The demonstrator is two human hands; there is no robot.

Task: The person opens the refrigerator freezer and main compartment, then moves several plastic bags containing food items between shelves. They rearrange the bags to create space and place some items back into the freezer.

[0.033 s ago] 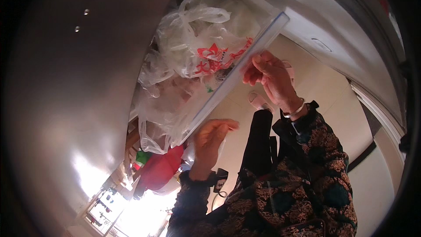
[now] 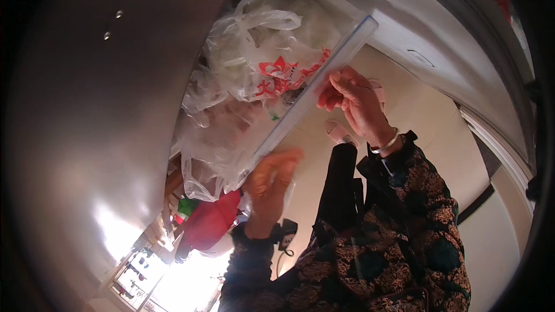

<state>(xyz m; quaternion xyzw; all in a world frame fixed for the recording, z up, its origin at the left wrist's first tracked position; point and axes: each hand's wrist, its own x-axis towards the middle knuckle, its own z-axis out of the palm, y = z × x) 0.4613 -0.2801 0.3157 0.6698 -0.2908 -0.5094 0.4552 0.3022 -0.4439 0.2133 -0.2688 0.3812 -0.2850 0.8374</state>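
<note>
Drawer: the clear-fronted drawer (image 2: 356, 38) stands before the person, loaded with plastic bags.
Front panel: the transparent front panel (image 2: 306, 100) slants from the drawer's right front corner to its left one. Judged stiff, slick and liable to crack if twisted.
Upper bag: the red-printed bag (image 2: 247, 78) lies behind the panel, toward the right corner, handle loop uppermost. It looks bulky, so expect some weight in thin, slippery film; grasp the loop, support underneath.
Lower bag: the plain bag (image 2: 211, 138) sags in soft folds at the left corner. Probably lighter; gather the film broadly, since a pinch may tear it.
Right hand: the right hand (image 2: 361, 101) has fingers curled at the panel's outer side.
Left hand: the left hand (image 2: 272, 176), blurred, extends its fingers beside the left corner.
Grip: from where I stand, I cannot tell whether either hand grasps the panel.
Hold points: both ends of the panel's upper edge, evenly loaded.
</note>
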